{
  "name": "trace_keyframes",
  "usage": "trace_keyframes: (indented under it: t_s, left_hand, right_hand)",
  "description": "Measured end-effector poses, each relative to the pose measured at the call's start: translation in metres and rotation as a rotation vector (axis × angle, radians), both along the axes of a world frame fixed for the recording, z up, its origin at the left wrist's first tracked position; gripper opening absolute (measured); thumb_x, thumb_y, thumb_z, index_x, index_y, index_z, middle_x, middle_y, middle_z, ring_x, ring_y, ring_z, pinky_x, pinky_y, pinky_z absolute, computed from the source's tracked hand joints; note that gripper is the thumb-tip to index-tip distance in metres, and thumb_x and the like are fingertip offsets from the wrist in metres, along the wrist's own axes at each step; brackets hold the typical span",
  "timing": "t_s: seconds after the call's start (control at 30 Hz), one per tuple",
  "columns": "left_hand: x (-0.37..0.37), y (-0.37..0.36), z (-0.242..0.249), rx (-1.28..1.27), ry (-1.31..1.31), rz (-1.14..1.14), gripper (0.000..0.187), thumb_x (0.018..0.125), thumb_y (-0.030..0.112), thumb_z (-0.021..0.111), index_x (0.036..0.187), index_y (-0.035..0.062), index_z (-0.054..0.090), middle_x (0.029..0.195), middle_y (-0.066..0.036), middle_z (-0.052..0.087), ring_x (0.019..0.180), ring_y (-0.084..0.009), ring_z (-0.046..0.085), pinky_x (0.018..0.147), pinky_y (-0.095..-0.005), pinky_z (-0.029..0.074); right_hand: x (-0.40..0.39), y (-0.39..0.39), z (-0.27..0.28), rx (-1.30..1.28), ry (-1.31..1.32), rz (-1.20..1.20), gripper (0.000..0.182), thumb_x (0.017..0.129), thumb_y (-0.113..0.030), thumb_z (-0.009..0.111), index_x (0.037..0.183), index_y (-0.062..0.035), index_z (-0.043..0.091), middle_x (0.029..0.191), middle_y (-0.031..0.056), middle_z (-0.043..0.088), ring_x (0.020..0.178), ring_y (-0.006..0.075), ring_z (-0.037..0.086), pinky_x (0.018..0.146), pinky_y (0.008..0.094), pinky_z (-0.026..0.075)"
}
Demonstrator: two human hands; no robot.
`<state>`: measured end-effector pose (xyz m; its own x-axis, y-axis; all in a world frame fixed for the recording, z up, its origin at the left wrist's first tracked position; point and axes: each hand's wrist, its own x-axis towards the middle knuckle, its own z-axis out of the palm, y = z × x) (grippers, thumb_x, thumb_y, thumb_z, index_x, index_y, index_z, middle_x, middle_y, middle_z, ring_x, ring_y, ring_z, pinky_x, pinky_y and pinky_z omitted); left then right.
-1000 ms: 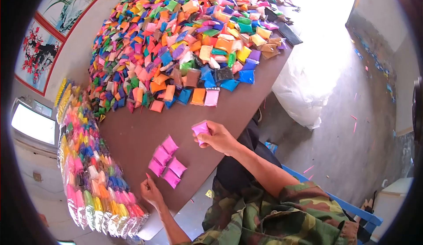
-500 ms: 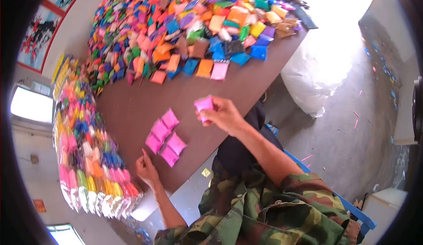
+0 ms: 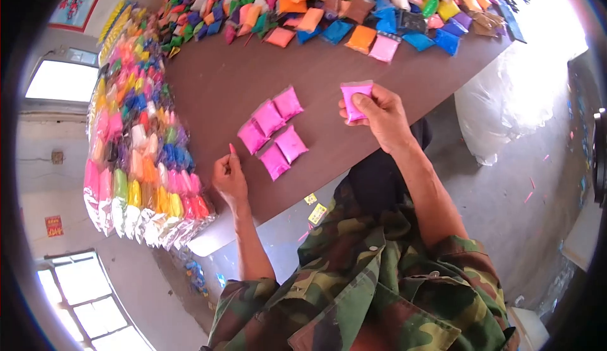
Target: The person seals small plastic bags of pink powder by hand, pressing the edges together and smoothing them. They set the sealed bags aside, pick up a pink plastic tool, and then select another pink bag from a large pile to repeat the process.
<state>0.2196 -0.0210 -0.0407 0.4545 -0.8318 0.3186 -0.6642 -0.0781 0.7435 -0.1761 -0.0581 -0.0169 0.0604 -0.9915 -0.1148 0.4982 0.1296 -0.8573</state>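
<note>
My right hand grips a small pink packet above the brown table, thumb across its front and fingers behind. Several similar pink packets lie flat on the table between my hands, close together in two slanting rows. To their left, my left hand is closed at the table's edge, its fingers curled. A short pinkish-red stick-like piece pokes up from its fingertips; the rest of it is hidden in the hand.
A large heap of colourful packets covers the far side of the brown table. Clear bags of bright packets are stacked along the left. A big translucent bag stands on the floor at right, where pink sticks are scattered.
The camera view has shifted, so the table and heap sit higher and farther right. My right hand still holds the pink packet, now more upright; my left hand keeps its pinch.
</note>
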Motion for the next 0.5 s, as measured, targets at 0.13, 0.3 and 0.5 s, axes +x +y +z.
trace_keyframes:
  t_s: [0.13,0.3,0.5]
  left_hand:
    - [-0.007,0.001,0.01,0.03,0.044,0.0,0.019,0.101,0.018,0.076,0.095,0.0002,0.074,0.076,0.0,0.069,0.07,-0.0075,0.058,0.064,-0.0278,0.047]
    - [-0.007,0.001,0.008,0.017,0.017,0.011,0.021,0.101,0.02,0.076,0.094,0.0005,0.074,0.076,0.0,0.068,0.07,-0.008,0.058,0.064,-0.0279,0.047]
    - [0.003,-0.002,-0.005,-0.062,-0.045,-0.039,0.024,0.103,0.025,0.075,0.096,0.0018,0.073,0.071,-0.001,0.066,0.056,-0.005,0.053,0.051,-0.0245,0.04]
  right_hand:
    - [-0.003,-0.001,0.007,0.03,0.053,0.031,0.032,0.111,-0.022,0.064,0.131,0.003,0.067,0.113,0.0146,0.076,0.1,0.0211,0.076,0.08,0.034,0.064]
    - [-0.01,-0.004,0.019,0.11,-0.014,0.086,0.038,0.108,-0.021,0.067,0.137,0.0046,0.061,0.124,0.0172,0.073,0.11,0.0239,0.075,0.09,0.0364,0.064]
    - [-0.012,-0.003,0.014,0.028,-0.015,0.078,0.04,0.103,-0.007,0.069,0.14,0.0068,0.059,0.126,0.0166,0.071,0.115,0.0259,0.073,0.095,0.0386,0.063]
